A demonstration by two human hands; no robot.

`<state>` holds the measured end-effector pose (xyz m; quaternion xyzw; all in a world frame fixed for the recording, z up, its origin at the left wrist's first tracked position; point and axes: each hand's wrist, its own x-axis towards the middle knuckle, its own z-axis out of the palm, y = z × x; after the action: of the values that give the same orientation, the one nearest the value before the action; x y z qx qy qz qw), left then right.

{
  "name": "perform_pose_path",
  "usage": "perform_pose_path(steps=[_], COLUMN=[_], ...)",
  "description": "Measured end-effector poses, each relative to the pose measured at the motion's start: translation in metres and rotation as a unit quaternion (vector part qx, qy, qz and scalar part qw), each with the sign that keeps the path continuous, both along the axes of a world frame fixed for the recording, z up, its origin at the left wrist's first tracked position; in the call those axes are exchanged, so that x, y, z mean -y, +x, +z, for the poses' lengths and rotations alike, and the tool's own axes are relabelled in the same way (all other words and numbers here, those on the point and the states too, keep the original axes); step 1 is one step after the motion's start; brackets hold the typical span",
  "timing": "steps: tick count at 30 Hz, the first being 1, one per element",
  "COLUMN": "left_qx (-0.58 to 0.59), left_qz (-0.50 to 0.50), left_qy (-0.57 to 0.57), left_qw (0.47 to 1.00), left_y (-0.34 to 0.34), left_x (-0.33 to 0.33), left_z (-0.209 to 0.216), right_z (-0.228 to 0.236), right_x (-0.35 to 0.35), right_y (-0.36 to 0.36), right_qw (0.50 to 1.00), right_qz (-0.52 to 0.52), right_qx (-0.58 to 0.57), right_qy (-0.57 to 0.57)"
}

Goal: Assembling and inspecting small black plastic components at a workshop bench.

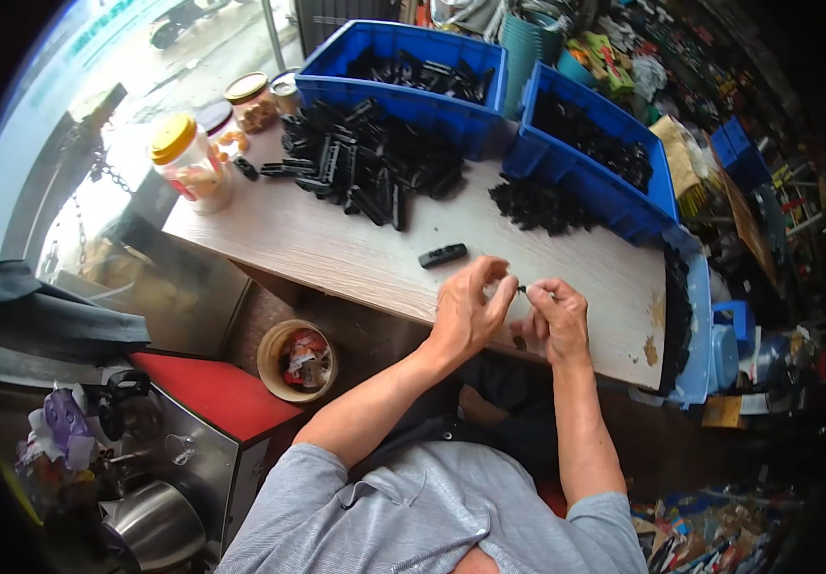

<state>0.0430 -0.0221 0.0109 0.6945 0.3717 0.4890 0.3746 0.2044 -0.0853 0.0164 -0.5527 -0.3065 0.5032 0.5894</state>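
Note:
Above the near edge of the table, my left hand point(470, 308) and my right hand point(560, 320) meet fingertip to fingertip. A tiny black part point(522, 289) shows between them, with the thumb and finger of each hand closed at its two ends. Its exact shape is too small to make out. Just beyond my left hand lies one oblong black plastic piece point(442, 255) with hollows along its top. Farther back is a heap of long black plastic pieces point(360, 163). A pile of small black parts point(539, 205) sits to its right.
Two blue bins point(489, 129) point(657, 215) with black parts stand along the table's point(308, 249) far side. A yellow-lidded jar point(188, 177) stands at the left end. Below are a waste bucket point(269, 359) and a red-topped cabinet point(212, 392). A light-blue crate point(698, 354) adjoins the right end.

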Motion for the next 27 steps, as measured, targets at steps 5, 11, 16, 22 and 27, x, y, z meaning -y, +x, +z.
perform_pose_path(steps=[5,11,16,22,27], left_qx=[-0.265,-0.218,0.052,0.177,0.205], left_qz=[0.154,0.088,-0.078,-0.228,-0.251], left_qy=[0.143,0.136,-0.115,-0.300,-0.307], left_qw=[0.941,0.962,0.989,0.909,0.895], left_y=[-0.060,-0.079,-0.069,-0.054,-0.044], left_x=[-0.015,-0.022,0.003,0.019,0.008], left_z=[0.007,-0.003,0.009,0.007,-0.005], right_z=[0.004,0.007,0.017,0.010,0.005], right_x=[-0.001,0.003,0.001,0.010,0.003], right_y=[-0.011,-0.027,-0.040,-0.045,-0.037], right_qw=[0.998,0.995,0.992,0.994,0.997], right_qz=[0.011,0.008,0.004,-0.003,0.011], right_qx=[-0.030,-0.056,-0.088,-0.060,-0.020], right_qy=[0.057,0.081,0.095,0.087,0.070])
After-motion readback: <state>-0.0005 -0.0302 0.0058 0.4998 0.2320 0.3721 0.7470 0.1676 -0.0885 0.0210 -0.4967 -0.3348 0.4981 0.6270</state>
